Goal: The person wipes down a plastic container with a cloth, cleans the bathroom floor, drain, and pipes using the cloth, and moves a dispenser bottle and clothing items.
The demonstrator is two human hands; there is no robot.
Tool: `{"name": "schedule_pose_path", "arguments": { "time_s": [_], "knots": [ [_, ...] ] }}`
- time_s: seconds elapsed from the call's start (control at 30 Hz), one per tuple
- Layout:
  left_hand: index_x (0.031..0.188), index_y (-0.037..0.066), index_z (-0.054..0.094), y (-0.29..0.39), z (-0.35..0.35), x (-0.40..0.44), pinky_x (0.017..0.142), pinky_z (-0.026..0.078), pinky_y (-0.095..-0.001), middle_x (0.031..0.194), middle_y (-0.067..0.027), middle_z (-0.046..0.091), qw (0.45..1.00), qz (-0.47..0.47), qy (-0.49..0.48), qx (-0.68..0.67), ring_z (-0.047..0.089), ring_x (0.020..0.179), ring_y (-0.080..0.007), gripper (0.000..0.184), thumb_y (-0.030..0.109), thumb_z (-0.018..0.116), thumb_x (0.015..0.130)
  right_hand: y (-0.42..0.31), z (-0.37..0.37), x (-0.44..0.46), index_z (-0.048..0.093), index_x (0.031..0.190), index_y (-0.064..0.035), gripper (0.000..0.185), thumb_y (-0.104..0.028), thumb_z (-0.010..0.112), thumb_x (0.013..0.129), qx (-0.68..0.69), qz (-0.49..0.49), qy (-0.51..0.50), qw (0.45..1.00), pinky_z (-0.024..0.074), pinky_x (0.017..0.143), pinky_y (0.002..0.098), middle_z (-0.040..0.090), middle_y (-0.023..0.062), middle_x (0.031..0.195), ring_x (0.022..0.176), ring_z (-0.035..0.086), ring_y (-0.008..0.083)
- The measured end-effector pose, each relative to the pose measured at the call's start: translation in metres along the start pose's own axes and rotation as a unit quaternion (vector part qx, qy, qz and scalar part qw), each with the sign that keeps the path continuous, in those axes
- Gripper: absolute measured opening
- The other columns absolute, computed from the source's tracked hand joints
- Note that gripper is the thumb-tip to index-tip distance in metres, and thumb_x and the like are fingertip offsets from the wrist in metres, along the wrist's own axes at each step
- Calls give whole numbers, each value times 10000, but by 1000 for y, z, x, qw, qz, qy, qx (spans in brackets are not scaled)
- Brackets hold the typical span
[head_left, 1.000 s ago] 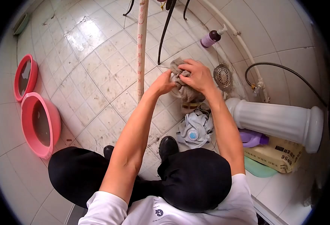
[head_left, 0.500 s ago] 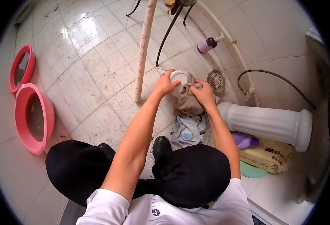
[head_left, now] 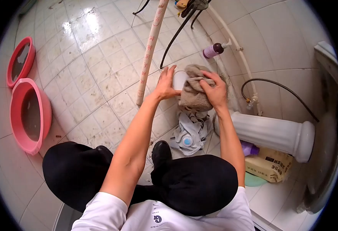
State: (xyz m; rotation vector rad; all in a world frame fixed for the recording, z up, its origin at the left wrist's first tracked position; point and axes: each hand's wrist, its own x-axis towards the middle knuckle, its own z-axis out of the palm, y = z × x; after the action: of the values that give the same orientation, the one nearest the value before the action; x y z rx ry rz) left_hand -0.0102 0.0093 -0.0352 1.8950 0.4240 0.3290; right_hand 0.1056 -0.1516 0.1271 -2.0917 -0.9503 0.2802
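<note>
A round white container (head_left: pixel 179 79), partly hidden by cloth, is between my hands near the floor. My left hand (head_left: pixel 166 85) cups its left side, thumb and fingers spread around it. My right hand (head_left: pixel 216 91) is closed on a grey-brown rag (head_left: pixel 196 98), which is bunched over the container's right side. Below the rag, a crumpled light grey cloth (head_left: pixel 192 133) with a round blue patch lies on the tiles. Whatever is inside the container cannot be seen.
Two pink basins, one nearer (head_left: pixel 46 119) and one farther (head_left: pixel 32 57), hold murky water at the left. A printed pipe (head_left: pixel 149 54) stands ahead. To the right are a pump bottle (head_left: pixel 214 50), white pedestal (head_left: pixel 269 133), hose (head_left: pixel 288 86), purple bottle (head_left: pixel 249 148) and beige package (head_left: pixel 269 164).
The rag now covers more of the container, and my right hand has come over its top. My left thumb has slid down from the container's top, with the fingers straighter.
</note>
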Motion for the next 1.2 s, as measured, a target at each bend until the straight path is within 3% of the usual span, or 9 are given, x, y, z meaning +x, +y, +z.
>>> {"name": "schedule_pose_path", "arguments": {
  "time_s": [0.1,0.13,0.3,0.53,0.63,0.83,0.97,1.0,1.2],
  "knots": [
    [1616,140,252,-2,-16,-1,1231,329,-536,1660,-306,215,996,47,-51,58,277,1514,-511,1234,257,958,611,2,22,7,769,1206,-132,408,-193,776,802,-124,-89,-109,982,537,975,392,681,126,1286,1125,676,308],
    [1599,94,264,-1,-18,-2,1220,362,-498,1624,-299,302,993,68,-34,87,338,1495,-479,1180,251,938,644,0,27,7,769,1213,-156,428,-202,786,788,-185,-111,-160,963,543,972,408,668,118,1306,1120,671,322],
    [1561,1,287,10,-22,-2,1172,430,-422,1515,-273,474,992,63,-39,-98,487,1412,-411,1126,228,927,664,-2,32,20,709,1305,-216,557,-289,816,763,-318,-189,-243,897,569,912,465,645,89,1285,1065,658,355],
    [1562,28,307,15,-13,-14,1142,449,-448,1516,-271,485,997,71,0,-19,489,1396,-434,1019,265,853,735,4,65,17,628,1239,21,608,-323,761,756,-385,-31,-112,916,571,853,534,640,227,1172,972,683,444],
    [1564,44,318,14,-16,-16,1138,451,-447,1530,-244,488,998,54,-3,-17,495,1400,-413,986,235,836,747,-5,83,10,639,1213,19,583,-335,750,764,-411,89,-91,903,566,864,546,641,233,1167,990,680,459],
    [1573,71,313,13,-14,-18,1151,444,-439,1555,-217,475,1000,26,-8,-12,484,1420,-385,1020,229,858,726,-9,57,-8,732,1089,5,463,-335,707,776,-283,79,-113,949,556,886,484,721,246,1101,1020,686,434],
    [1608,98,251,1,-11,-11,1199,394,-459,1620,-241,367,998,50,-47,9,388,1488,-403,1250,333,967,611,-16,10,-16,765,1102,12,495,-332,728,748,-125,175,-246,945,550,899,381,757,218,1121,969,738,323],
    [1617,106,235,3,-12,-10,1211,379,-468,1632,-248,339,997,44,-60,17,362,1502,-411,1308,361,987,577,-8,-2,-18,745,1141,34,484,-262,733,758,-135,170,-218,951,544,893,355,765,175,1069,931,726,246],
    [1624,80,215,9,-7,-9,1238,336,-484,1638,-263,313,997,54,-33,-36,325,1519,-430,1387,402,1012,536,-11,-43,2,747,1161,-9,433,-207,723,777,-90,16,-134,987,536,958,345,735,187,1186,1107,708,283]
  ]
}}
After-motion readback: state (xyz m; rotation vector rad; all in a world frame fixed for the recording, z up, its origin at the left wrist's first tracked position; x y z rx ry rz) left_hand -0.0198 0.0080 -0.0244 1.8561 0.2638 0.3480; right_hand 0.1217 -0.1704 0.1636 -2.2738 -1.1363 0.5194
